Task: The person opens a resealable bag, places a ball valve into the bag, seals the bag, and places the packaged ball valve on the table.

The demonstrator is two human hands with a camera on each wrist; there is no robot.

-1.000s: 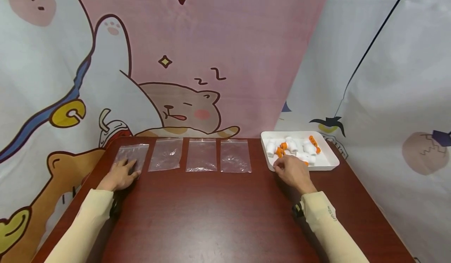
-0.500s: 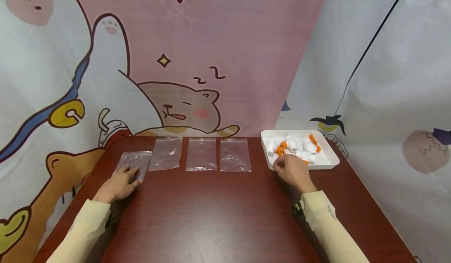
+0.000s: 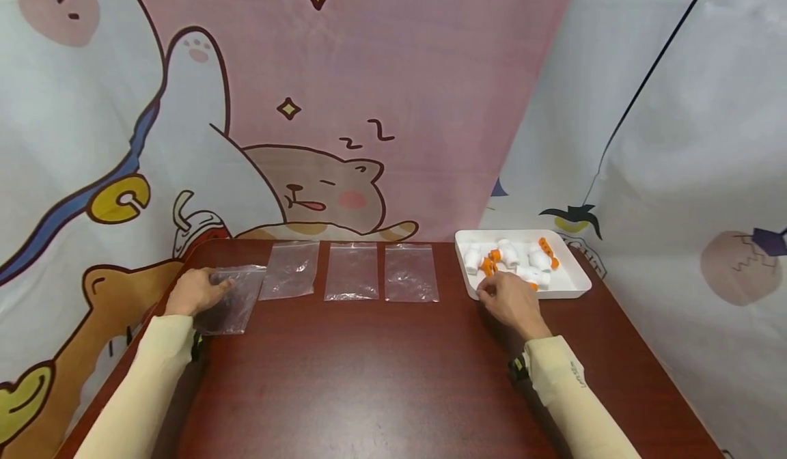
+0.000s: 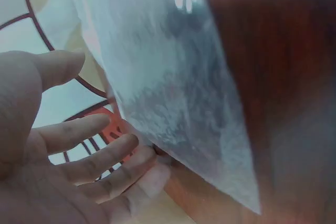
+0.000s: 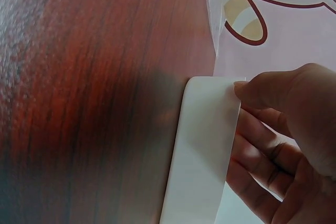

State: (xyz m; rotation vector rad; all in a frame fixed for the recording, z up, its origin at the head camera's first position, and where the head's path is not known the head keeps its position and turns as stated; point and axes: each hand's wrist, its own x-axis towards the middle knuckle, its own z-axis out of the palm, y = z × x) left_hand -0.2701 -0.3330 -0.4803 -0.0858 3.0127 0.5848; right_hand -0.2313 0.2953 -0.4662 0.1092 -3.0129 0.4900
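At the table's far left my left hand (image 3: 195, 292) is beside and partly over a clear zip bag (image 3: 236, 302). The left wrist view has its fingers spread and loosely bent, fingertips close to the edge of the bag (image 4: 173, 77). My right hand (image 3: 510, 298) grips the near left corner of a white tray (image 3: 568, 294). Seen from the right wrist, the thumb lies on the tray rim (image 5: 205, 140) and the other fingers go behind its wall. White rounded plastic pieces (image 3: 533, 259) and orange pieces (image 3: 545, 246) lie inside the tray.
Three more clear bags, a left one (image 3: 289, 271), a middle one (image 3: 352, 272) and a right one (image 3: 410, 273), lie in a row along the back of the brown table (image 3: 369, 370). A printed cartoon cloth (image 3: 418, 104) hangs right behind the table edge.
The leftmost bag has slid toward me and slightly right. My left hand, first pressed flat on it, has moved up and left off its middle. My right hand stays at the tray.
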